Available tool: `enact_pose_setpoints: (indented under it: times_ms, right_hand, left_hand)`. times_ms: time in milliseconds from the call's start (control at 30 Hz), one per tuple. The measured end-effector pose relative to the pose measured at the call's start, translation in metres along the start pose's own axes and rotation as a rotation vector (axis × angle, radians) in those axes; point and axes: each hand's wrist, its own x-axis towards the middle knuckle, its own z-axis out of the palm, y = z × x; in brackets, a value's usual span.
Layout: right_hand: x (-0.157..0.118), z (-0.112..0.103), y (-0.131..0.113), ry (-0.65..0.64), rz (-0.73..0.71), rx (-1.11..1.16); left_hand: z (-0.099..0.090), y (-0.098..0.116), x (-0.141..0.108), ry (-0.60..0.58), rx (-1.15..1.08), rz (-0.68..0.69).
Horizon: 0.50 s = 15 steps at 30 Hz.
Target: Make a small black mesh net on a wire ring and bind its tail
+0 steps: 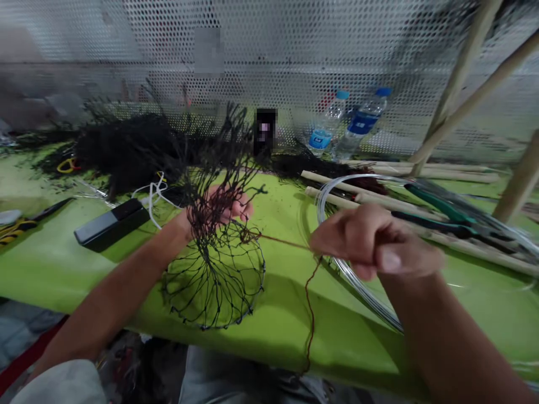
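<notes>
Dark knotted netting [213, 280] spreads over a round wire hoop [227, 324] above the green table. My left hand [225, 207] is closed on the netting near the hoop's top edge, with loose mesh bunched over the fingers. A reddish-brown cord [310, 303] runs taut from the hoop's upper right to my right hand [366, 241], and its free end hangs below. The fingers of my right hand are curled closed on the cord, slightly blurred.
On the green table [269, 359] are a black box [112, 224], a white cable [156, 193], black netting [135, 146], coiled wire [362, 289], green-handled pliers [442, 205], wooden sticks [484, 252] and two bottles [322, 132]. A perforated metal panel [295, 62] stands behind.
</notes>
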Motion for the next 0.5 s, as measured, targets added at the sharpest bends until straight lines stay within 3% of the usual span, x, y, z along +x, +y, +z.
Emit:
enact_pose_setpoints:
  times_ms: [133, 267, 400, 500]
  right_hand:
    - [-0.001, 0.004, 0.001, -0.179, 0.138, 0.048]
    - [-0.002, -0.001, 0.008, -0.255, 0.348, 0.061]
    - [0.004, 0.001, 0.019, -0.188, 0.44, 0.195]
    - [0.014, 0.022, 0.027, -0.005, 0.376, 0.083]
  left_hand:
    - [0.002, 0.003, -0.002, -0.201, -0.233, -0.036]
    - [-0.002, 0.002, -0.006, -0.187, -0.189, -0.062]
    - [-0.002, 0.006, -0.007, -0.122, -0.132, -0.096]
    - [0.001, 0.01, -0.007, -0.113, -0.09, -0.097]
